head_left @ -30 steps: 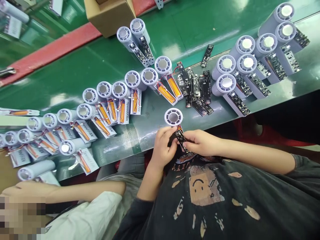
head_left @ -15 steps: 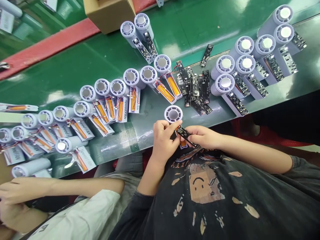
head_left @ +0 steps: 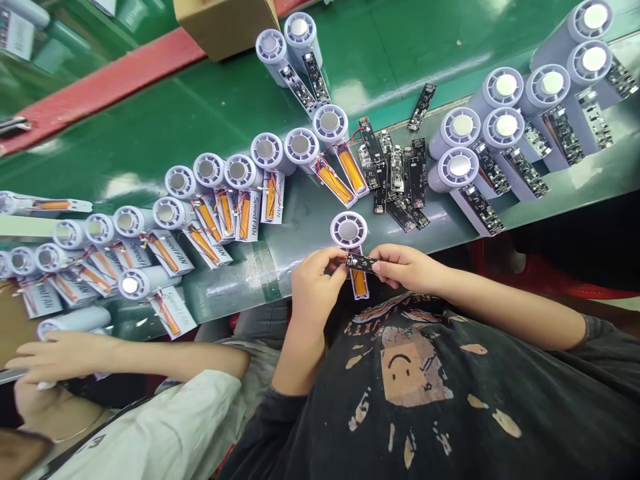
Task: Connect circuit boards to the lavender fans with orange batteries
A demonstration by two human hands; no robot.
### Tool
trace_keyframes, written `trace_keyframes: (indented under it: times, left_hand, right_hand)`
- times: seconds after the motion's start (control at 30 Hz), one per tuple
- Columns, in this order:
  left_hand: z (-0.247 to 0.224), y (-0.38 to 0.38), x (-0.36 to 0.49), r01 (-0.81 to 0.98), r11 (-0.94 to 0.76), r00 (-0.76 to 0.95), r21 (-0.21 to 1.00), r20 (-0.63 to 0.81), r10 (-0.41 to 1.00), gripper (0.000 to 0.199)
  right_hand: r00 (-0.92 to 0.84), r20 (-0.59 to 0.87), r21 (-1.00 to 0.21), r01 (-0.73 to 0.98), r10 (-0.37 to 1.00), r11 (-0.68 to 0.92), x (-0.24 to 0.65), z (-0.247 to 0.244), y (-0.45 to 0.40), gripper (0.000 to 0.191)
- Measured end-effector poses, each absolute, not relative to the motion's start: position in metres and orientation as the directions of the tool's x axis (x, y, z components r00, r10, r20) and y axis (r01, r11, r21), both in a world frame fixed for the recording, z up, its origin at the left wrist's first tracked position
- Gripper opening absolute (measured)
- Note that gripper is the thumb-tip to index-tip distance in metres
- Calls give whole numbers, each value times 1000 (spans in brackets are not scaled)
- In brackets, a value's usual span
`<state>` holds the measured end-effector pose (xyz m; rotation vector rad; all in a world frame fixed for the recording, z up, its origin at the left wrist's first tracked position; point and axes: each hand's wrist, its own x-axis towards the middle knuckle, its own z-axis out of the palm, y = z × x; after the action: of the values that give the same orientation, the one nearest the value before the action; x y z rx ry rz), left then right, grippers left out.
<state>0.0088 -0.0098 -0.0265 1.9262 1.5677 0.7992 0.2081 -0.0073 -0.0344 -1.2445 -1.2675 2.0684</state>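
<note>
My left hand [head_left: 315, 287] and my right hand [head_left: 405, 267] pinch opposite ends of a small black circuit board [head_left: 360, 262]. Just above it lies a round white fan housing [head_left: 349, 230], on the grey table edge. Below the board an orange flat battery [head_left: 359, 283] on a white card shows, and thin red wires seem to join it to the housing. My fingers hide part of the wiring, so I cannot trace every connection.
Several white fan tubes with batteries on printed cards [head_left: 215, 220] line the left. Tubes with circuit boards [head_left: 520, 147] stand at the right, beside a loose pile of boards [head_left: 397, 180]. A green conveyor belt [head_left: 200, 113] with a red strip [head_left: 100, 87] and a cardboard box [head_left: 225, 20] lies beyond. A co-worker's hand [head_left: 60, 353] reaches in at lower left.
The circuit board has turned from steep to nearly level between my hands, uncovering more of the battery. The co-worker's hand has shifted at lower left.
</note>
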Motion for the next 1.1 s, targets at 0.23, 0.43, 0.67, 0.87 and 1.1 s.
trace_keyframes:
  times: [0.23, 0.43, 0.67, 0.87, 1.1]
  left_hand:
    - [-23, -10, 3, 633, -276, 259, 724, 138, 956, 16]
    - [-25, -5, 16, 725, -415, 331, 549, 250, 910, 13]
    - [-17, -16, 16, 760, -407, 316, 507, 260, 913, 10]
    - [-26, -24, 18, 819, -437, 354, 371, 273, 895, 18]
    - [-34, -13, 17, 700, -209, 120, 683, 176, 977, 8]
  right_hand:
    - [-475, -501, -849, 107, 723, -518, 211, -34, -12, 9]
    - [-596, -497, -832, 119, 631, -542, 213, -28, -8, 9]
    - [-491, -535, -817, 92, 688, -570, 211, -32, -7, 15]
    - [-529, -554, -791, 94, 643, -604, 210, -32, -8, 16]
    - [-477, -546, -838, 295, 689, -459, 205, -28, -8, 19]
